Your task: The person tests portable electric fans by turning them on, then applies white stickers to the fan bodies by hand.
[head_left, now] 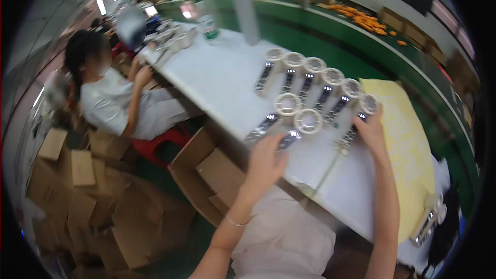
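Several white units with round ring heads and dark strip bodies stand in a row on the white table [206, 77]. My right hand [371, 126] has its fingers round the rightmost unit [368, 104], just below its ring. Nearer the table's front edge lie two more units, one with its ring [287, 104] beside the other's ring [308, 121]. My left hand [268, 161] is at the lower ends of these two, thumb apart from the fingers, which are blurred; whether it touches them is unclear.
A yellow sheet [405, 150] bears another unit [429, 222] at right. An open cardboard box [206, 175] stands below the table edge. A seated co-worker [119, 98] is at left, near a bottle [208, 28]. A green conveyor [330, 41] runs behind, with orange parts [356, 16].
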### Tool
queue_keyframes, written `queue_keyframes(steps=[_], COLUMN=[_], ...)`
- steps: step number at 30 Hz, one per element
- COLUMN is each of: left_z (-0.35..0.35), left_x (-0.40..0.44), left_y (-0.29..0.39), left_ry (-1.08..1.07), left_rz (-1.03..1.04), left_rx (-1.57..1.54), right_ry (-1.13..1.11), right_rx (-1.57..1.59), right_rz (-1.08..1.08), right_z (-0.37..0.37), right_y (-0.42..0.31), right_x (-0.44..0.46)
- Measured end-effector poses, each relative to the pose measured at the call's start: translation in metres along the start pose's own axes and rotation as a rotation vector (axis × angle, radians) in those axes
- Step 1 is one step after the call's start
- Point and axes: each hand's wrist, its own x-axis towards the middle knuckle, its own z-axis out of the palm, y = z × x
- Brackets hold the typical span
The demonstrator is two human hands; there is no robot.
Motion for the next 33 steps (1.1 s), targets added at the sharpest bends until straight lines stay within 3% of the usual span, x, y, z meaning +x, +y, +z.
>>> queue_keyframes(steps=[3,8,17,20,29,33], left_z=[0.001,0.006,0.008,0.009,0.009,0.008], left_x=[0.0,-0.001,-0.001,-0.001,-0.002,-0.002], left_y=[0.004,0.005,0.005,0.004,0.005,0.003], left_ry=[0.02,0.085,0.085,0.102,0.082,0.067], left_rz=[-0.07,-0.057,-0.072,-0.06,-0.092,-0.06], left_rx=[-0.016,0.004,0.001,0.002,0.007,0.019], right_ry=[-0.008,-0.16,-0.193,-0.248,-0.276,-0.229], right_rx=[0.187,0.295,0.3,0.348,0.441,0.751], right_rz=[-0.095,0.193,0.246,0.354,0.392,0.249], right_z=[0.004,-0.018,-0.024,-0.036,-0.047,-0.054], right_y=[0.008,-0.021,-0.017,-0.035,-0.034,-0.035], right_x=[0.003,-0.006,-0.006,-0.011,-0.009,-0.006])
